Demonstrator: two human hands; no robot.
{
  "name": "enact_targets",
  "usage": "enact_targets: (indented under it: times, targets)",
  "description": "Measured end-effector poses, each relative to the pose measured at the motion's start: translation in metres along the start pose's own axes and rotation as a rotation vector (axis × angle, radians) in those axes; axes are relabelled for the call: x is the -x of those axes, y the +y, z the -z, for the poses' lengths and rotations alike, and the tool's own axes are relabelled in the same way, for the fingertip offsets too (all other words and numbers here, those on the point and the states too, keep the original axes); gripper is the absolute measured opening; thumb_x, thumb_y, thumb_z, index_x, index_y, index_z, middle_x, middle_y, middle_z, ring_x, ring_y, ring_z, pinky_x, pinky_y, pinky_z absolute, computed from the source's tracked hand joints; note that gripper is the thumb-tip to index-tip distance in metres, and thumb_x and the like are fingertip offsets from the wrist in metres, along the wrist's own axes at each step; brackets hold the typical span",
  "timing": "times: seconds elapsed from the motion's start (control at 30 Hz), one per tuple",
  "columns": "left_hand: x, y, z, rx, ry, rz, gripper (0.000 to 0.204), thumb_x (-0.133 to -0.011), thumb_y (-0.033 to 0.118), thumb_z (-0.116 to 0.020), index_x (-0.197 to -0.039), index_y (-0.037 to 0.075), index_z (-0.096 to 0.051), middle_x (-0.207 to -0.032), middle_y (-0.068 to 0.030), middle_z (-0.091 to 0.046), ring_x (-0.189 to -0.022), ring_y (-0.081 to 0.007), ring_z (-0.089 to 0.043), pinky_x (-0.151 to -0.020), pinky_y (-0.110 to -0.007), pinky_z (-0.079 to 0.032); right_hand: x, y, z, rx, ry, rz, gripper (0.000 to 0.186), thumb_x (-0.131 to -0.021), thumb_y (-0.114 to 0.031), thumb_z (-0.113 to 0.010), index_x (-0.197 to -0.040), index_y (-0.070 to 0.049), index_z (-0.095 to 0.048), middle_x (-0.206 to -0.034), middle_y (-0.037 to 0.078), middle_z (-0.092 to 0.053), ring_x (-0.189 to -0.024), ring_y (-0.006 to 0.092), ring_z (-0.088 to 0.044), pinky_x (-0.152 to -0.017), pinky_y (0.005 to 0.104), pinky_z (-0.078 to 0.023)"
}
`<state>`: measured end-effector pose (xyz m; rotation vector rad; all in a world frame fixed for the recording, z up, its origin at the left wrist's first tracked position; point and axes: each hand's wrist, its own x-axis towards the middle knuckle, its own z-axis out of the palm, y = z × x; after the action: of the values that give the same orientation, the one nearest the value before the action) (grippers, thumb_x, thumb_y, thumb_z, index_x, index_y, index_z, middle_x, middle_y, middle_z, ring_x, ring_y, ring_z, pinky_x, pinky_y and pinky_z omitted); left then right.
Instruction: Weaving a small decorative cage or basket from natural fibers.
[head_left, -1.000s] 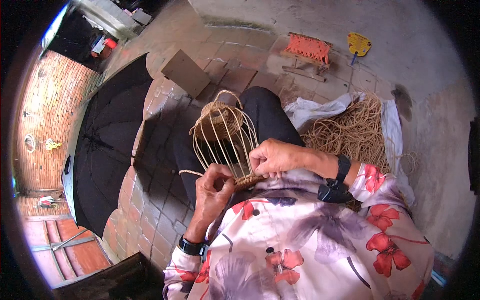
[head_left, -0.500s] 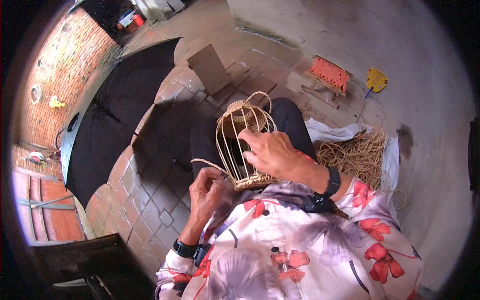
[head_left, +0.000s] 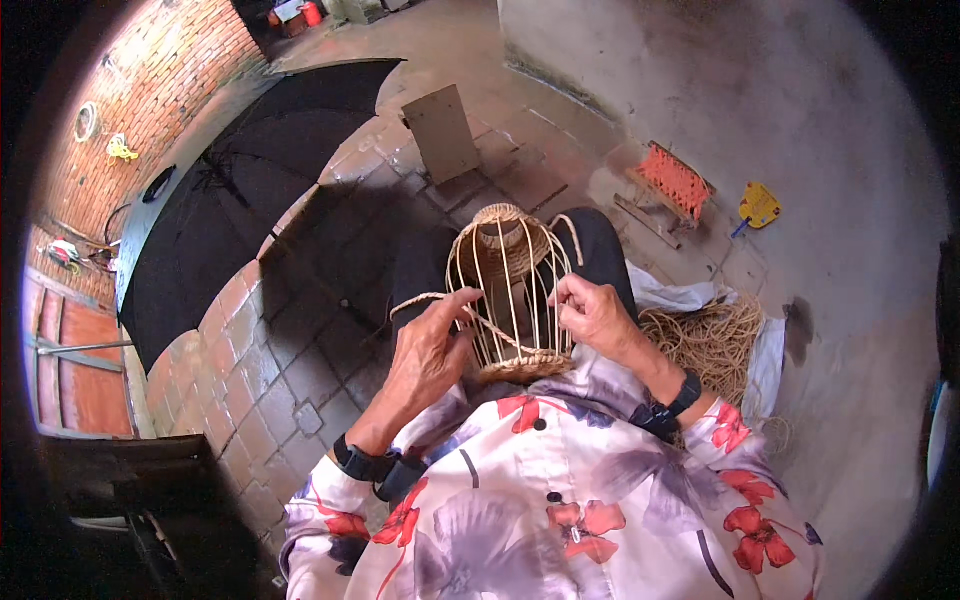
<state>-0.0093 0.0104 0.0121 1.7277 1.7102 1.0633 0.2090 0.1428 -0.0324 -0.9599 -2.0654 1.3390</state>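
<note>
An unfinished basket (head_left: 500,235) of woven straw-coloured cord and bare upright ribs rests between my knees. Its woven collar is at the far end, and a braided band runs along the near end. My left hand (head_left: 425,350) is curled at the left ribs, thumb and forefinger closed around them. A loose twisted cord (head_left: 418,300) sticks out to the left behind that hand and slants across the ribs toward the near band. On the opposite side, my right hand (head_left: 598,318) pinches the right ribs with bent fingers. Another cord end (head_left: 572,238) arches out at the far right.
A heap of twisted cord (head_left: 705,340) lies on a white sack (head_left: 765,370) to my right. Beyond are a low stool with orange webbing (head_left: 675,180) and a yellow fan (head_left: 760,205). A large open black umbrella (head_left: 220,200) stands left; a board (head_left: 440,135) leans ahead.
My left hand has come up from the basket's near left corner to its left ribs. My right hand has shifted from across the front to the right side. The basket has turned slightly.
</note>
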Motion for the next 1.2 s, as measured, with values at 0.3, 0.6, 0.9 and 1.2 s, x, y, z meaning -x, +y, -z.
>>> enact_targets:
  times: [0.3,0.6,0.9,1.2]
  targets:
    - [0.03,0.008,0.005,0.011,0.07,0.058,0.012,-0.083,0.006,-0.061,-0.093,0.0,-0.063,-0.079,-0.012,-0.065,-0.069,-0.0201,-0.067,-0.06,-0.028,-0.051,0.027,-0.056,0.011,0.225,-0.23,0.494,0.028,-0.072,-0.009,-0.072,-0.096,-0.004,-0.059,-0.083,0.011,-0.054,-0.07,0.0261,-0.058,-0.06,0.0334,-0.048]
    - [0.039,0.002,-0.005,0.208,0.016,0.338,0.019,-0.088,0.013,-0.056,-0.088,-0.003,-0.064,-0.069,-0.0099,-0.064,-0.063,-0.0124,-0.061,-0.058,-0.028,-0.048,0.018,-0.063,-0.002,0.202,-0.244,0.551,0.027,-0.071,-0.005,-0.07,-0.096,-0.003,-0.062,-0.081,0.009,-0.052,-0.066,0.0216,-0.056,-0.058,0.0323,-0.048]
    - [-0.004,-0.01,-0.013,0.297,0.123,0.075,0.014,-0.079,0.0,-0.065,-0.093,-0.001,-0.063,-0.082,-0.0033,-0.063,-0.071,-0.0075,-0.057,-0.066,-0.023,-0.047,0.012,-0.063,-0.016,0.339,-0.28,0.756,0.025,-0.073,-0.004,-0.067,-0.096,-0.002,-0.059,-0.08,0.011,-0.05,-0.071,0.0265,-0.057,-0.06,0.0359,-0.048]
    - [-0.008,0.002,-0.016,0.121,0.112,0.227,0.033,-0.075,0.004,-0.067,-0.105,0.005,-0.054,-0.062,-0.0001,-0.05,-0.056,-0.0087,-0.047,-0.053,-0.027,-0.041,0.009,-0.066,-0.018,0.407,-0.328,0.721,0.019,-0.075,-0.008,-0.065,-0.092,-0.002,-0.058,-0.08,0.011,-0.048,-0.069,0.0267,-0.057,-0.058,0.0365,-0.049]
